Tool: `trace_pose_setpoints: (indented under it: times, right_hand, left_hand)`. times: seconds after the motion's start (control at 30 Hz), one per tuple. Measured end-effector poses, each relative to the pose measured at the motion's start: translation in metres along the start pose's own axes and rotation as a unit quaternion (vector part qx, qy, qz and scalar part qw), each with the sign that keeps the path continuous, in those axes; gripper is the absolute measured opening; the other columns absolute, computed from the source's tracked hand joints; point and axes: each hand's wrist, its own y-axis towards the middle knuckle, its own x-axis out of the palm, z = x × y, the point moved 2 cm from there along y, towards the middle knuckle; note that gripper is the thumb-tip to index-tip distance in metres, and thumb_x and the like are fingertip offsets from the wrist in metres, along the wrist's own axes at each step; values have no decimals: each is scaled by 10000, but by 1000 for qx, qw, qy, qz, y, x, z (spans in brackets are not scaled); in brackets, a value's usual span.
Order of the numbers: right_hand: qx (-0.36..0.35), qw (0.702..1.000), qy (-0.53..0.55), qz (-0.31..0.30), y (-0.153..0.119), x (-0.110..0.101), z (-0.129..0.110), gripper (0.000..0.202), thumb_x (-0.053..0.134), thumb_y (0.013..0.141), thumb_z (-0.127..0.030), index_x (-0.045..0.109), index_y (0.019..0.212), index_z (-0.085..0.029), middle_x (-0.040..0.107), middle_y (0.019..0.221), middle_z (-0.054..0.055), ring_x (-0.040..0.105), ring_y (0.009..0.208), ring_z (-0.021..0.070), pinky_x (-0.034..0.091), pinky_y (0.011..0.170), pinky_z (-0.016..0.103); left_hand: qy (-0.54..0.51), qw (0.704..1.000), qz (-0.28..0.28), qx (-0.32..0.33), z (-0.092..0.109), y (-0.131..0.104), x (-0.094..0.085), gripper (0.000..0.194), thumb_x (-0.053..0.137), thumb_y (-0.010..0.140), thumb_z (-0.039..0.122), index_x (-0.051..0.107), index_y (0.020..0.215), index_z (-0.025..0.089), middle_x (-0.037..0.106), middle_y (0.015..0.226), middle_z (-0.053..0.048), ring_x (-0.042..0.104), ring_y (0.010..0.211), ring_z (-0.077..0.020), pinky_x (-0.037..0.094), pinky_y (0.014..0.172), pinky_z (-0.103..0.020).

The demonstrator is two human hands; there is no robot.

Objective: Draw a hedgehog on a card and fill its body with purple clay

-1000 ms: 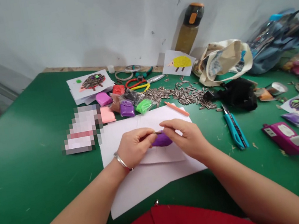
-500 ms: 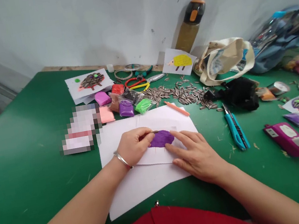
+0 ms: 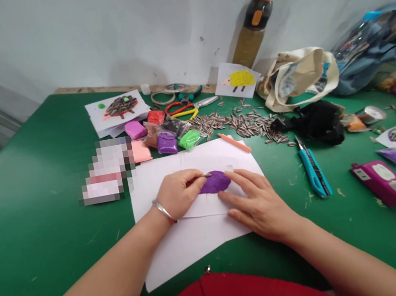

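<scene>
A flat purple oval of modelling clay lies on a white sheet of paper. My left hand, with a silver bangle at the wrist, pinches a striped sunflower seed at the clay's upper left edge. Whether the seed's tip touches the clay, I cannot tell. My right hand rests on the paper with its fingers apart, the fingertips at the clay's right edge. Thin lines are drawn on the paper just below the oval.
Loose sunflower seeds lie behind the paper, beside packets of coloured clay. An orange clay tool sits on the paper's far edge. To the right are a blue utility knife and a magenta power strip. Scissors lie farther back.
My left hand has shifted slightly right, and the seed in its pinch now overlaps the clay's upper left part. My right hand has hardly moved.
</scene>
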Motion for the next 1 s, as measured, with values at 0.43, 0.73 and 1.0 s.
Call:
trace_pose_setpoints:
  times: [0.43,0.73,1.0]
  right_hand:
    - [1,999,2,41,-2,-3,-1,322,520,938,-376,641,1209,-249,493,1365,134,416,1246,321,382,999,506]
    - [28,998,11,55,0,-2,3,303,511,943,-353,662,1178,-236,571,1213,120,471,1149,291,382,967,481]
    - [50,998,29,34,1,-3,8,304,494,950,-353,662,1169,-224,619,1093,100,512,1034,260,402,912,449]
  left_hand:
    - [19,1000,-2,5,-1,2,2,212,522,868,313,708,824,222,715,760,39,639,687,-138,435,647,-243]
    - [25,1000,-4,-3,-1,3,2,216,517,868,324,707,828,229,705,717,42,633,665,-138,432,632,-241]
    - [22,1000,-7,-11,1,4,0,226,508,864,336,703,820,230,696,677,45,637,667,-145,437,615,-238]
